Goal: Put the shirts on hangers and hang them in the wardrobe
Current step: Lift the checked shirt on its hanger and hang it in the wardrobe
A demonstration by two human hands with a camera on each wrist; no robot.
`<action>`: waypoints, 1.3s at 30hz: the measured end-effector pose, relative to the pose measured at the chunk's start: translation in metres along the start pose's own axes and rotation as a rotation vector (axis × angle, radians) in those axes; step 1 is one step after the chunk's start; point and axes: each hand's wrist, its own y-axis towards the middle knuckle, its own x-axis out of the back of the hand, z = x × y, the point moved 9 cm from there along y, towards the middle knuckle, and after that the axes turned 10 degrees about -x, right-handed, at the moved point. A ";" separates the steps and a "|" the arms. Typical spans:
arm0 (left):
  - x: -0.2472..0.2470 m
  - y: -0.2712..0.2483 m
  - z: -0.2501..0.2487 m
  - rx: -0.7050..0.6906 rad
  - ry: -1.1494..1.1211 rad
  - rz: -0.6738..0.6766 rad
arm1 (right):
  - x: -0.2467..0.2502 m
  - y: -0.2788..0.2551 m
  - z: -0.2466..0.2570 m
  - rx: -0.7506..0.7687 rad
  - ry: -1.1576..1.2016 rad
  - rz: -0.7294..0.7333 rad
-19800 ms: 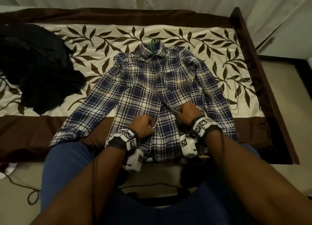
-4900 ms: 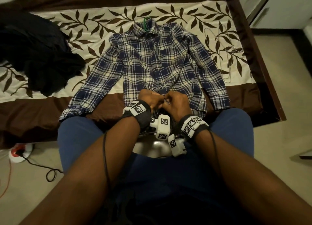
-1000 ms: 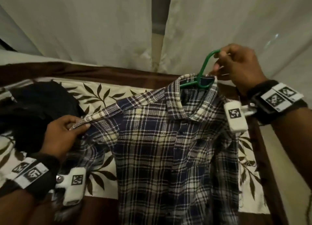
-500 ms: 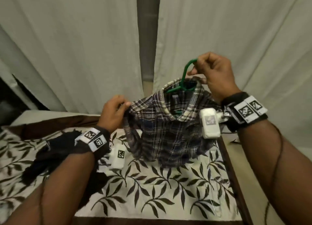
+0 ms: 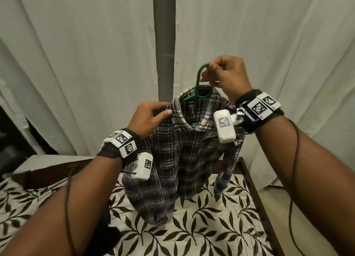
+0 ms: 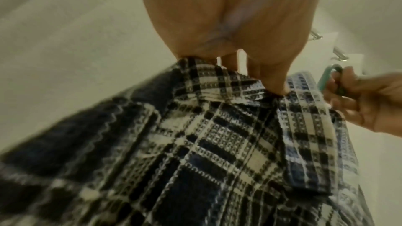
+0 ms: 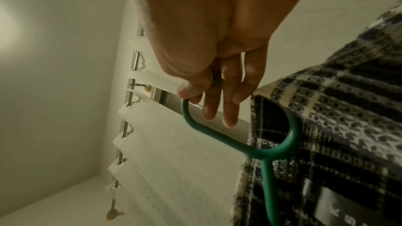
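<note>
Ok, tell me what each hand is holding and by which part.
The right hand grips the green hanger by its hook. The left hand pinches the plaid shirt at its shoulder, beside the collar.

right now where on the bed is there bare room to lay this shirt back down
Bare leaf-print cover lies below the hanging shirt, between the black clothes at the left and the bed's wooden edge at the right. Thin wire hangers crowd the strip along that edge; the far left is heaped.
</note>
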 end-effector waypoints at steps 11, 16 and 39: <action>-0.006 0.065 -0.051 -0.118 0.082 -0.003 | 0.011 0.019 0.032 0.052 -0.168 -0.016; 0.003 0.040 -0.013 -0.009 0.221 0.024 | 0.043 0.022 0.039 -0.009 -0.004 -0.087; 0.025 -0.008 0.053 0.170 0.024 0.079 | 0.084 0.037 0.095 0.053 0.007 -0.102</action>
